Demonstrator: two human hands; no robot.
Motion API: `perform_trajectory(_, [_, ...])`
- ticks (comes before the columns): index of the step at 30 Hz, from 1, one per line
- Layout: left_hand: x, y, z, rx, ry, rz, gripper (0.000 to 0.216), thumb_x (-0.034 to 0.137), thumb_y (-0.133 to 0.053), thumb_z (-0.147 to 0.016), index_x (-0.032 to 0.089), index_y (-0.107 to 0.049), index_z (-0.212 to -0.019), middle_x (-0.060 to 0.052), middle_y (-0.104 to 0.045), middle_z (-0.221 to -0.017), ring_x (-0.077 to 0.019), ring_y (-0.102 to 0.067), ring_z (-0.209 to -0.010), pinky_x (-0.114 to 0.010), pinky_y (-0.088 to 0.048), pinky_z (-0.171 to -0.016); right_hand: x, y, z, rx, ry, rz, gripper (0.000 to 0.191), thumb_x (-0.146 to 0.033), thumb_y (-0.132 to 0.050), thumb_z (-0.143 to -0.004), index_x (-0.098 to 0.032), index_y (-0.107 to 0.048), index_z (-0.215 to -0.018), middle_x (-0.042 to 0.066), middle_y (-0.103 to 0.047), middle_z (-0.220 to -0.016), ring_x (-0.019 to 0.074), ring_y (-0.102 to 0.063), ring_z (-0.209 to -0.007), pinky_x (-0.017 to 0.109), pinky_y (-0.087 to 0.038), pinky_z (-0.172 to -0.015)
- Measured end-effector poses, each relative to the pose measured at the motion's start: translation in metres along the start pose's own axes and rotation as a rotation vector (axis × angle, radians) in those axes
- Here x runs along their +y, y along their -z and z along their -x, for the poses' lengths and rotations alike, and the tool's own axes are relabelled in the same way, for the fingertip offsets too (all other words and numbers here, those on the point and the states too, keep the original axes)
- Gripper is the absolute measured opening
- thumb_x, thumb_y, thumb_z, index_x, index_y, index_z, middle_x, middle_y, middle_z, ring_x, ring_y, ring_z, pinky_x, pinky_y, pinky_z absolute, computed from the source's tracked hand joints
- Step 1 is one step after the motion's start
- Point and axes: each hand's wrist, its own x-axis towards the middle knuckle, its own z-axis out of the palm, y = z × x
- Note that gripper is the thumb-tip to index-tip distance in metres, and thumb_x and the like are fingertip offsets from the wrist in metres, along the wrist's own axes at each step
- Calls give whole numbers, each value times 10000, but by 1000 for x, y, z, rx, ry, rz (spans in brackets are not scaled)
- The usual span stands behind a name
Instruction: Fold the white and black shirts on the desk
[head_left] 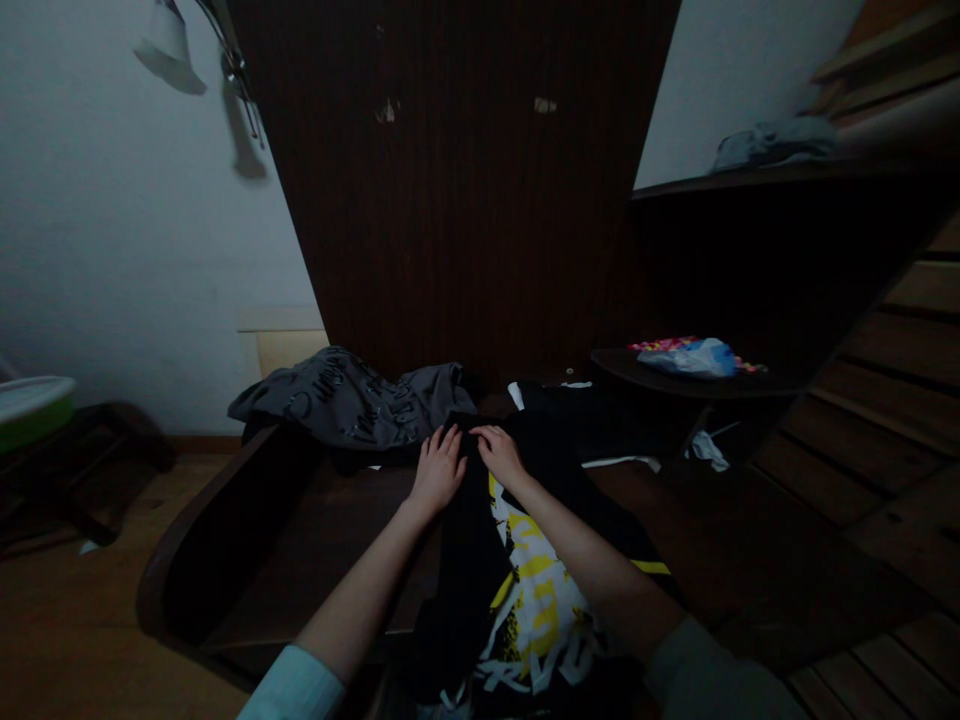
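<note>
A black garment point(480, 560) with a yellow and white print lies lengthwise on a dark wooden surface point(322, 540) in front of me. My left hand point(437, 470) rests flat on its far end, fingers stretched out and slightly spread. Beside it, my right hand point(498, 452) presses on the same end of the cloth, fingers curled over the fabric edge. The two hands almost touch.
A crumpled grey printed garment point(352, 400) lies beyond the hands at the left. More dark clothes point(592, 415) lie at the right. A colourful plastic bag point(694, 357) sits on a round shelf. A dark wardrobe point(457, 180) stands behind. A green basin point(30, 408) is at far left.
</note>
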Motion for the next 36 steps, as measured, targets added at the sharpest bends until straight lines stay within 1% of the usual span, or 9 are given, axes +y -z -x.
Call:
perform_trajectory(3, [2, 7, -1, 64, -69, 83, 352, 291, -437, -806, 155, -490, -1127, -107, -462, -1245, -257, -339, -1182, -427, -286, -969, 4, -2, -2, 8, -74, -55, 313, -68, -402, -732, -224, -644, -854, 26, -656, -895, 167, -578, -876, 329, -433, -830])
perform_trajectory(6, [5, 15, 0, 26, -178, 206, 246, 265, -474, -785, 174, -562, -995, -84, -546, -1094, -217, -446, -1058, -368, -339, -922, 7, -3, -2, 14, -124, -104, 308, -67, -413, -721, -228, -654, -827, 15, -667, -885, 168, -593, -869, 333, -435, -833])
perform_trajectory(10, [14, 19, 4, -157, -309, 398, 139, 261, -513, -772, 196, -621, -829, -42, -614, -876, -173, -524, -880, -283, -390, -814, 9, -2, -2, 28, -153, -155, 300, -71, -430, -711, -249, -659, -789, -13, -673, -853, 160, -602, -845, 320, -445, -818])
perform_trajectory(15, [27, 19, 12, -447, -403, 610, 266, 423, -614, -686, 177, -660, -778, -5, -592, -688, -108, -524, -626, -196, -390, -612, 7, -1, -2, 29, -152, -181, 282, -81, -433, -711, -244, -657, -764, -13, -673, -835, 166, -604, -836, 323, -446, -810])
perform_trajectory(18, [29, 23, 15, -616, -440, 747, 370, 491, -635, -628, 166, -666, -802, -5, -592, -687, -96, -501, -591, -187, -379, -565, 5, -1, -3, 36, -150, -187, 281, -80, -433, -710, -244, -657, -752, -12, -672, -821, 168, -605, -825, 324, -447, -801])
perform_trajectory(22, [32, 26, 17, -776, -562, 895, 404, 494, -625, -636, 168, -669, -870, -30, -604, -755, -109, -513, -641, -197, -401, -600, 5, -2, -3, 28, -164, -175, 277, -74, -435, -706, -227, -661, -749, 8, -672, -820, 181, -606, -820, 330, -453, -782])
perform_trajectory(26, [37, 27, 19, -766, -634, 868, 323, 453, -627, -657, 186, -691, -828, -26, -569, -702, -119, -503, -668, -201, -403, -640, 6, -2, -3, 18, -147, -163, 278, -73, -431, -708, -217, -661, -766, 16, -671, -837, 179, -605, -834, 322, -448, -794])
perform_trajectory(34, [42, 33, 20, -844, -561, 989, 304, 421, -615, -692, 143, -678, -797, -37, -581, -771, -93, -512, -643, -187, -436, -623, 7, -1, -3, -6, -140, -119, 273, -77, -409, -712, -199, -636, -802, 21, -651, -873, 154, -588, -847, 293, -441, -798])
perform_trajectory(36, [42, 30, 20, -813, -521, 960, 283, 386, -591, -729, 140, -659, -851, -39, -609, -795, -101, -543, -674, -192, -444, -643, 8, -1, -3, 24, -138, -87, 263, -78, -408, -705, -192, -623, -806, 30, -634, -881, 152, -575, -849, 285, -443, -784])
